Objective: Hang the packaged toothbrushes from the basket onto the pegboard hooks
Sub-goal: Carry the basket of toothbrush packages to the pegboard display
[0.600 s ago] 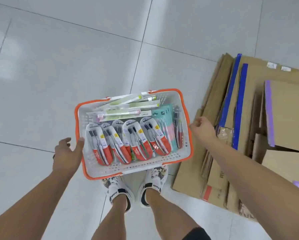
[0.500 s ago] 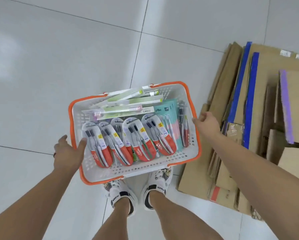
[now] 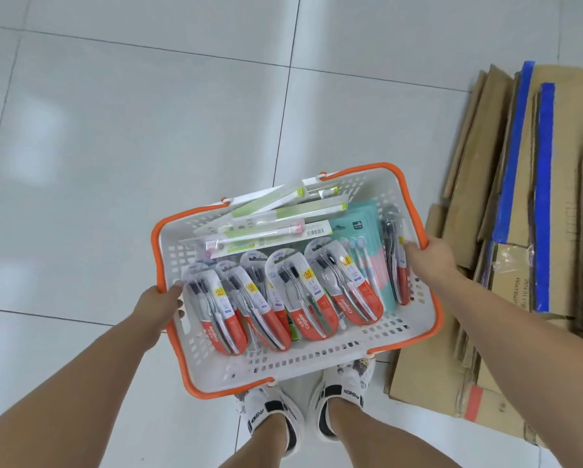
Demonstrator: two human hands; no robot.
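Left hand [image 3: 158,307] and right hand [image 3: 430,256] each grip an end rim of the basket [image 3: 303,369], keeping it level above the floor; packaged toothbrushes [image 3: 280,298] lie inside, none hung. Pegboard not in view.

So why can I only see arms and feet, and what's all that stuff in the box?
The camera sits on a person's head and looks down, so you see only their arms, legs and shoes. No machine here, just two bare hands. The left hand and the right hand each grip a side of a white basket with an orange rim, holding it up above the tiled floor. Inside lie packaged toothbrushes: red and white packs in a row, green ones behind, teal ones at the right. Flattened cardboard boxes lie on the floor at the right.
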